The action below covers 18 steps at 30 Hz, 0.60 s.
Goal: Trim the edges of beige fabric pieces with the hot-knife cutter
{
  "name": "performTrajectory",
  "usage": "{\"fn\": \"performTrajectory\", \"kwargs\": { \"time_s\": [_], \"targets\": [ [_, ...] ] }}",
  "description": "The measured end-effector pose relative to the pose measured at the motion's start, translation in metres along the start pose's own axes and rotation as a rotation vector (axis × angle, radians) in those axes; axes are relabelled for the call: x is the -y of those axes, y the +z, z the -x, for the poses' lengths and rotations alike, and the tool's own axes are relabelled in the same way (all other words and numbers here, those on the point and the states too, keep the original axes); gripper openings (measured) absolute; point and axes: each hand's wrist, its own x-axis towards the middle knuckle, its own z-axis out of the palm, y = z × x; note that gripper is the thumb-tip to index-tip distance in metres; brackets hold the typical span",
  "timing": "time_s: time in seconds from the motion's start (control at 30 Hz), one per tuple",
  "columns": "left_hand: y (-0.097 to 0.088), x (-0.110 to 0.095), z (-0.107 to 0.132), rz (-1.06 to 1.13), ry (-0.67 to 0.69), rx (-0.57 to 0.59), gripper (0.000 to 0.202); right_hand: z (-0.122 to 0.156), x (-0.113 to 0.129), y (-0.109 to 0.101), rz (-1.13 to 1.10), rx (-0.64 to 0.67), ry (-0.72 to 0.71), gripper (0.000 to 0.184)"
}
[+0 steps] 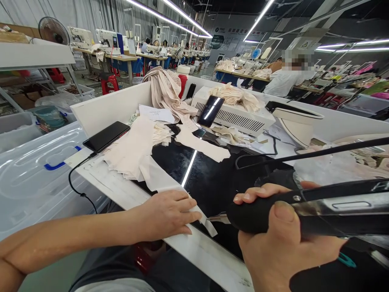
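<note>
My left hand (pixel 170 213) lies palm down near the front edge of the table, its fingers stretched over a pale strip of fabric (pixel 159 176). The strip's free end (pixel 212 228) shows beyond my fingertips. In my right hand (pixel 279 247) is a black-and-silver hand tool (pixel 340 205) with a rounded front, fingers wrapped around it. Its narrow metal tip (pixel 221 218) points left, right by the strip's end; whether they touch I cannot tell. Beneath is a glossy black plate (pixel 217 178). Cut fabric pieces (pixel 130 148) lie stacked at the left.
A curved fabric piece (pixel 202 144) lies on the plate. Phones stand at the left (pixel 106 136) and back (pixel 211 110), the latter against a white vented box (pixel 240 113). A black cable (pixel 334 151) crosses at right. Clear plastic bins (pixel 36 174) stand left; a co-worker (pixel 282 81) sits beyond.
</note>
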Motion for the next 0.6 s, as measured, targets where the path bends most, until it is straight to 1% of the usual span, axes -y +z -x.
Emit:
{"fn": "performTrajectory", "kwargs": {
  "time_s": [0.27, 0.43, 0.5, 0.6],
  "targets": [
    [-0.0058, -0.0003, 0.0017, 0.025, -0.035, 0.016, 0.046, -0.0012, 0.0003, -0.0002, -0.006, -0.003, -0.021, 0.056],
    [-0.0023, -0.0039, -0.0012, 0.003, -0.066, 0.057, 0.057, 0.0026, 0.0006, 0.0018, 0.003, 0.01, -0.028, 0.056],
    [-0.0006, -0.0062, -0.0026, -0.016, -0.072, 0.064, 0.056, 0.0041, 0.0007, 0.0017, 0.013, -0.003, -0.022, 0.056],
    [0.0009, -0.0091, -0.0031, -0.042, -0.067, 0.039, 0.053, 0.0045, 0.0008, 0.0013, 0.025, -0.022, -0.006, 0.056]
  ]
}}
